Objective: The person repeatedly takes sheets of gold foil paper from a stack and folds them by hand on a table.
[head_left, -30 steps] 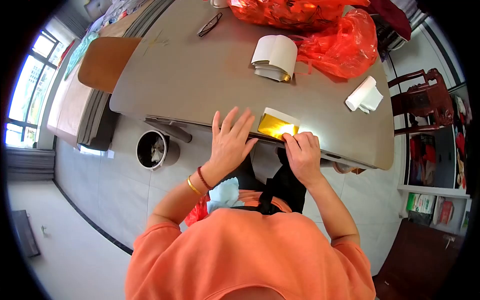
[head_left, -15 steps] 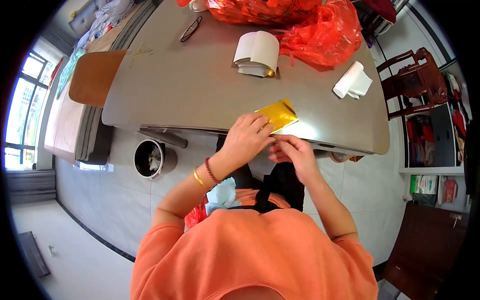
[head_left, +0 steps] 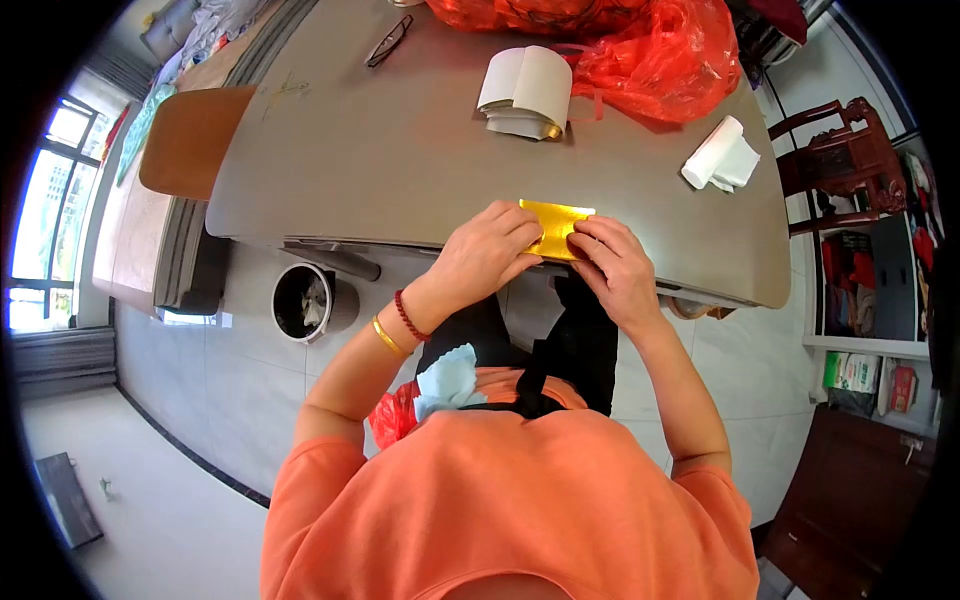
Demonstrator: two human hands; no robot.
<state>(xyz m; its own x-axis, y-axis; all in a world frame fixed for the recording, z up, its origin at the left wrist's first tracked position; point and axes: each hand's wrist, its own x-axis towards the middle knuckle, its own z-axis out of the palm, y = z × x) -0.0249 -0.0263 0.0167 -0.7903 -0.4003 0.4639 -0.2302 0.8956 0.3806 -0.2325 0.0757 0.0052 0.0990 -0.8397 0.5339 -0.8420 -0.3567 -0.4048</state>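
A shiny gold foil sheet [head_left: 556, 222] lies at the near edge of the table, between my two hands. My left hand [head_left: 492, 245] pinches its left side, fingers curled over the foil. On the opposite side, my right hand [head_left: 613, 262] grips the foil with bent fingers and thumb. The lower corners of the sheet are partly hidden by my fingers. Farther back stands a stack of white paper sheets [head_left: 525, 85], curved over, with a bit of gold at its lower right.
Red plastic bags [head_left: 660, 65] sit at the table's far side. Glasses [head_left: 389, 41] lie at the back left, and a white paper roll [head_left: 718, 155] at the right. Below the grey-brown table [head_left: 350, 170] is a bin [head_left: 340, 305]. A brown chair [head_left: 195, 140] stands left.
My right hand has moved up and right onto the foil's right side. The foil has turned from slanted to nearly square with the table edge. The view has shifted slightly.
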